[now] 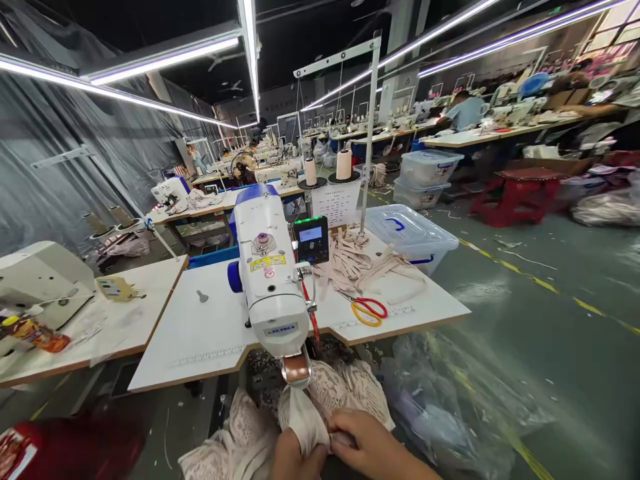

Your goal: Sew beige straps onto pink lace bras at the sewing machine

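Observation:
Low in the view, my left hand (299, 460) pinches a pale beige lace bra (304, 421) just below the needle end of a white sewing machine (273, 273). My right hand (363, 440) grips the same piece from the right, its thumb and fingers closed on the fabric. Lace cups (345, 393) spread behind and to the right of my hands, and more lace (243, 427) hangs at the left. The cloth between my hands looks stretched upward toward the machine head. My fingertips partly hide the held edge.
On the white table lie red-and-yellow-handled scissors (369, 311) and a pile of beige straps (350, 257). A control panel (311, 240) stands beside the machine. A clear lidded bin (410, 230) is behind right; plastic bags (440, 400) cover the floor. A bottle (37, 335) lies at left.

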`<state>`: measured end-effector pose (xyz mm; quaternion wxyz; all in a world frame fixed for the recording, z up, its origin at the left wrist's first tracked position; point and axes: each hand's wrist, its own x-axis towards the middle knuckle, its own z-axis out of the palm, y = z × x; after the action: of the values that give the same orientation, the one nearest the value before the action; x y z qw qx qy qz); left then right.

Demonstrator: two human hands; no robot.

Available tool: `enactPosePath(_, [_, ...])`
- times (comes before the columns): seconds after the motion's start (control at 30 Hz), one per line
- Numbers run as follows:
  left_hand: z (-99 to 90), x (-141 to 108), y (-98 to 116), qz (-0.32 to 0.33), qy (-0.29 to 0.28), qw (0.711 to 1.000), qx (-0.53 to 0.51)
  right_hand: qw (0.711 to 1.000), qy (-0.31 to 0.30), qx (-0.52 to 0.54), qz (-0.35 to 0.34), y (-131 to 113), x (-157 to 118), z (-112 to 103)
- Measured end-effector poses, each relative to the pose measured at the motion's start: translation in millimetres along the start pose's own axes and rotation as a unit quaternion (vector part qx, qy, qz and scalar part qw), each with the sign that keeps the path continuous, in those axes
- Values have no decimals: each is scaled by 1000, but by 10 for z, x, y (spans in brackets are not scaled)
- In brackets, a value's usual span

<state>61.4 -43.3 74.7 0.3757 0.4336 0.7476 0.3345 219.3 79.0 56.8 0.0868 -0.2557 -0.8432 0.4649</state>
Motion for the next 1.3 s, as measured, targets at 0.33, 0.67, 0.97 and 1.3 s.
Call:
enactPosePath(0.33, [-48,17,58,-2,-6,999,-43,988,-40,151,-3,114,109,-82])
enactPosePath(0.67, [-123,0,14,-23,15,994,-101,976,3,211,45,67,27,-74])
enactPosePath(0.97, [-56,-37,144,11,19,1000,12,984,12,167,68,69,-11,-96])
enactPosePath(1.3, [41,110,207,33,-6,999,16,966,-9,247,74,110,-34,-105])
